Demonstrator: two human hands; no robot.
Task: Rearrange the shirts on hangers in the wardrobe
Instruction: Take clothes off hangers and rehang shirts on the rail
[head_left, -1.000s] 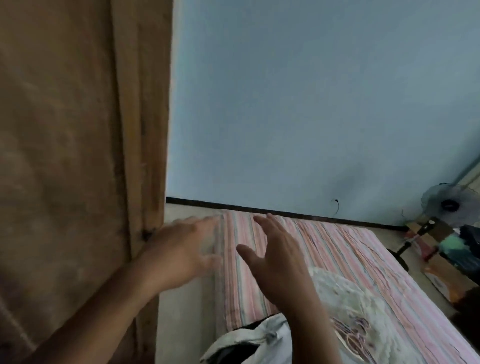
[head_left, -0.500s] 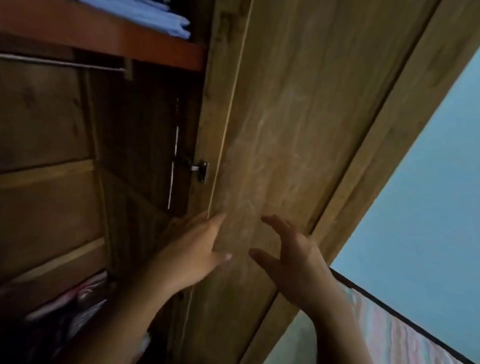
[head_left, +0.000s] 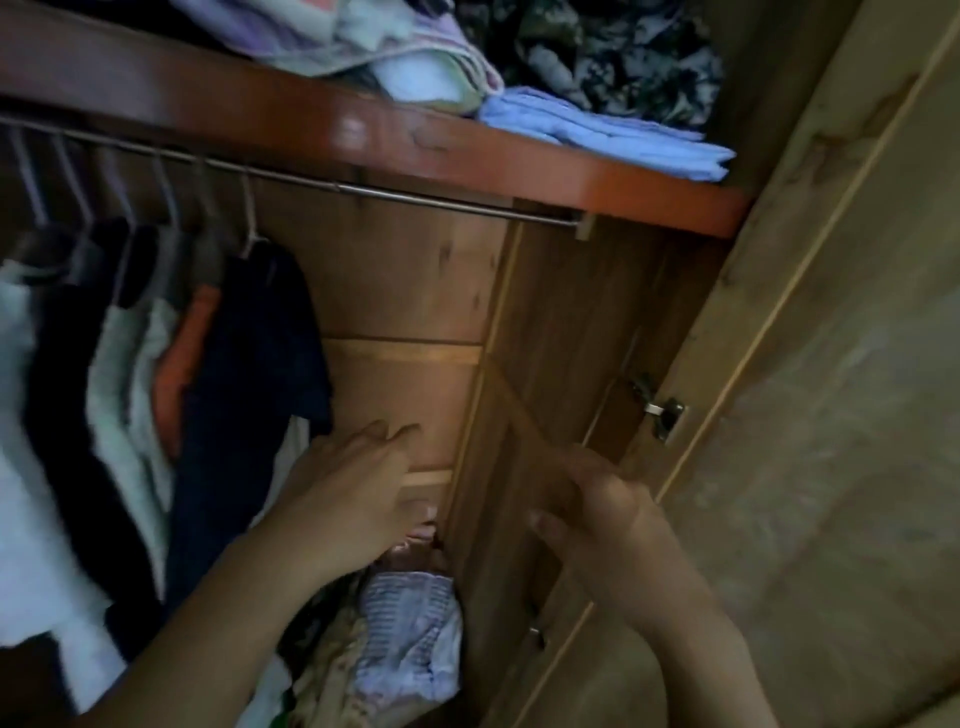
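Head view, wooden wardrobe (head_left: 415, 291), soft hanging shirts (head_left: 249, 364)

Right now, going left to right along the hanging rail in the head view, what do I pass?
White shirt → black shirt → pale shirts → orange shirt → navy shirt → bare stretch of rail → open wardrobe door.

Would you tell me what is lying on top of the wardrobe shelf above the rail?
On the shelf lie folded clothes: a light blue stack, a pale bundle, a dark patterned pile. Anything behind them is covered.
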